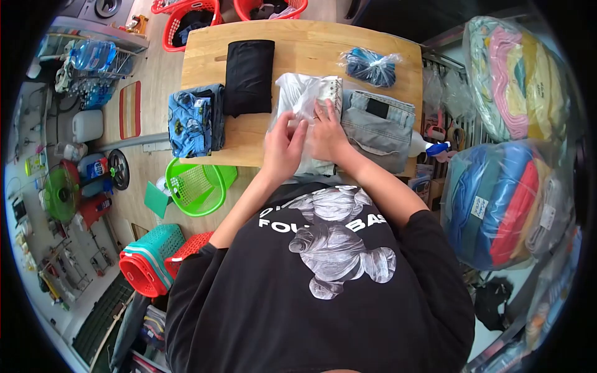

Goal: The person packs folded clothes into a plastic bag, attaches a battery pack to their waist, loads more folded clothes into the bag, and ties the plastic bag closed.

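Observation:
On the wooden table a folded white garment with a dark pattern [330, 92] lies in front of me, partly covered by a clear plastic bag [297, 93]. My left hand [285, 146] has its fingers curled and pinches the bag's near part. Beside it, my right hand [328, 135] rests on the garment and plastic, fingers stretched out. Folded grey denim [379, 127] lies just right of my right hand. To the left are a folded black garment [250, 78] and a stack of folded blue denim [194, 121].
A clear bag of dark blue items [371, 67] lies at the table's back right. A spray bottle [429, 147] is by the right edge. Large bagged bedding [491, 202] stands at right. A green basket [198, 186] and stacked baskets [149, 258] are at left.

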`<action>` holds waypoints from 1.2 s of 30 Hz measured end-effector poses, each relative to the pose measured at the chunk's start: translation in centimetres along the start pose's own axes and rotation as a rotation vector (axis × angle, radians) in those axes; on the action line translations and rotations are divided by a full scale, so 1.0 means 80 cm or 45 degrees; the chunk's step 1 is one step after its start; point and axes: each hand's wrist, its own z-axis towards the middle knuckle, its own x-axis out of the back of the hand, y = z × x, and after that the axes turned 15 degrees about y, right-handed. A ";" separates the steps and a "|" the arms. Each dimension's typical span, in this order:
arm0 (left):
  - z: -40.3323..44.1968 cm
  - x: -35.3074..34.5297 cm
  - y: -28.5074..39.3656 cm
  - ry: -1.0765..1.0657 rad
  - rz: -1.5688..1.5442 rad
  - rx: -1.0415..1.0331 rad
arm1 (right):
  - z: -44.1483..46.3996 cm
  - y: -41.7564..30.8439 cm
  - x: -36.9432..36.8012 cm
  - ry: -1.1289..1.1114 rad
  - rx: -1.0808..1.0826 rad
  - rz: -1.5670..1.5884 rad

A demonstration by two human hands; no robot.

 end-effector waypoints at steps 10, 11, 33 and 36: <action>0.035 -0.068 0.064 0.275 0.743 -1.105 | -0.129 0.060 0.158 0.907 -1.030 0.414; 0.029 -0.089 0.069 0.152 0.640 -1.205 | -0.148 0.074 0.162 1.090 -1.266 0.505; 0.033 -0.234 -0.043 -0.578 0.917 -1.341 | -0.256 0.155 -0.016 0.456 -1.902 0.940; 0.035 -0.232 -0.045 -0.600 0.974 -1.367 | -0.252 0.188 -0.028 0.428 -2.005 0.760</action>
